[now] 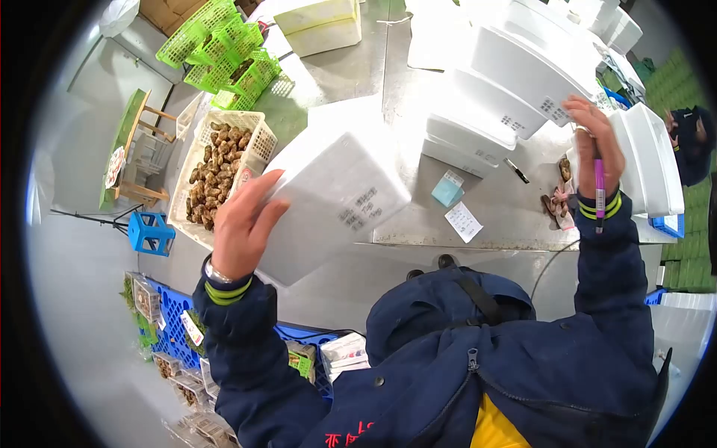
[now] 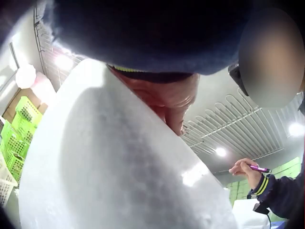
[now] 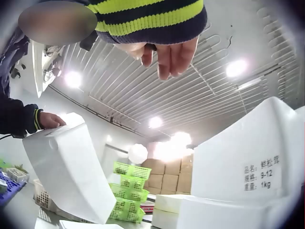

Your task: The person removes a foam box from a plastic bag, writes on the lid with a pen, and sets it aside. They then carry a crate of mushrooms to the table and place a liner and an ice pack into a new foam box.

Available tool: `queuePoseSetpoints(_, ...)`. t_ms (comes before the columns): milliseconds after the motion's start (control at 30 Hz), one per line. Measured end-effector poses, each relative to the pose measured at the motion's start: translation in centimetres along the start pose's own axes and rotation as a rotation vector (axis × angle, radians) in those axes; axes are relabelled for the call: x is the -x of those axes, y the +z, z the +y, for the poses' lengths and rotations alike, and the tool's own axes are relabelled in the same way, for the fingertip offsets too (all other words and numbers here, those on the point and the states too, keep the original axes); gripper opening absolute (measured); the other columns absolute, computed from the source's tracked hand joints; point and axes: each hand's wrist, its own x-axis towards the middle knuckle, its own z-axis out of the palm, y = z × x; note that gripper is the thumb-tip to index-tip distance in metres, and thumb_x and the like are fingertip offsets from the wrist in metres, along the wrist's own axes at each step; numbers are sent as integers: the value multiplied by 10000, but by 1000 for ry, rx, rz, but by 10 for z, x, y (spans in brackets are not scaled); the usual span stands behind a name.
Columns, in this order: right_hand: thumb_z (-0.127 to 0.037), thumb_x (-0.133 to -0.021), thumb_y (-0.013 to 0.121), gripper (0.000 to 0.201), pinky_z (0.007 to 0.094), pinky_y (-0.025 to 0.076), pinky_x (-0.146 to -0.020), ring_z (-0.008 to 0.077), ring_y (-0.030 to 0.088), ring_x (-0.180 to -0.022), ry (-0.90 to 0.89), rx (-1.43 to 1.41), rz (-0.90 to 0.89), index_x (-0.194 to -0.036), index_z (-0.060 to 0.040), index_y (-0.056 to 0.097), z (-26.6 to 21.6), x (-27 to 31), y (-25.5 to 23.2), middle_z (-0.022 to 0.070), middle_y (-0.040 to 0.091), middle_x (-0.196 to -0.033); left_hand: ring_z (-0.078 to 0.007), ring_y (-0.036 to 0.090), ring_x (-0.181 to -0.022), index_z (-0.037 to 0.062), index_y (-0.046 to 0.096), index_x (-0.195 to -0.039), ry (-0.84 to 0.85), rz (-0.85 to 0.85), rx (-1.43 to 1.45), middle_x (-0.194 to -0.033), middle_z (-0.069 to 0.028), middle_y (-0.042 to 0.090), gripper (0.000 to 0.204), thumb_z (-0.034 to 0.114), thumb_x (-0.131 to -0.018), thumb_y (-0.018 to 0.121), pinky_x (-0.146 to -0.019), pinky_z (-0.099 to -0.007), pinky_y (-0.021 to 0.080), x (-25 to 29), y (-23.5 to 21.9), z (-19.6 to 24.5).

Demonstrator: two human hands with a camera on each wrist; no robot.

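Note:
My left hand (image 1: pixel 240 222) grips the edge of a white foam box (image 1: pixel 321 216), which hangs tilted over the metal table and carries blurred black print. The left wrist view is mostly filled by the smooth white side of this box (image 2: pixel 128 167). Over at the right, my raised right hand (image 1: pixel 600 145) holds a purple marker pen (image 1: pixel 600 187) against the palm. That hand is beside stacked white foam boxes (image 1: pixel 515 75). In the right wrist view the fingers (image 3: pixel 176 59) bend downward, and the pen is mostly hidden.
A white basket (image 1: pixel 261 138) of brown mushrooms stands left of the box, with green baskets (image 1: pixel 246 78) behind. On the table lie a black marker (image 1: pixel 516 171), a light-blue box (image 1: pixel 448 190) and a handwritten note (image 1: pixel 464 222). A blue stool (image 1: pixel 151 233) stands on the left.

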Motion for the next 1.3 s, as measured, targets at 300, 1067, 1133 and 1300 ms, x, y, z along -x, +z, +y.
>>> queuePoseSetpoints(300,-52,-875,594,124,357,485,-859,283,633,-922,116,-155,-187,-988,-11,624,-13,8,16,141,658,-944,-253,592,-784,12,607,-1086,16,-33,-90,-884,-133,612,296,60,-801,669,-693,-304,464,4,12,-15)
queuePoseSetpoints(1067,-99,-892,531,100,193,420,-498,68,546,-580,1256,-1115,-438,-912,-2,543,-112,83,21,40,575,-713,-214,596,-769,22,567,-1161,-245,-671,301,-893,-141,630,313,202,-906,550,-721,-302,469,30,126,3)
queuePoseSetpoints(1133,-105,-899,536,102,192,430,-509,71,556,-597,1256,-1106,-521,-914,-4,542,-111,86,24,48,586,-752,-190,579,-759,12,568,-1157,-281,-662,373,-882,-129,623,307,188,-906,556,-725,-296,462,27,128,-2)
queuePoseSetpoints(1300,-134,-915,531,132,198,436,-511,75,563,-600,1270,-1043,-448,-931,-4,547,-93,89,6,55,592,-771,-237,579,-749,-10,579,-1103,-148,-496,181,-888,-140,617,278,124,-860,592,-706,-314,456,21,44,49)
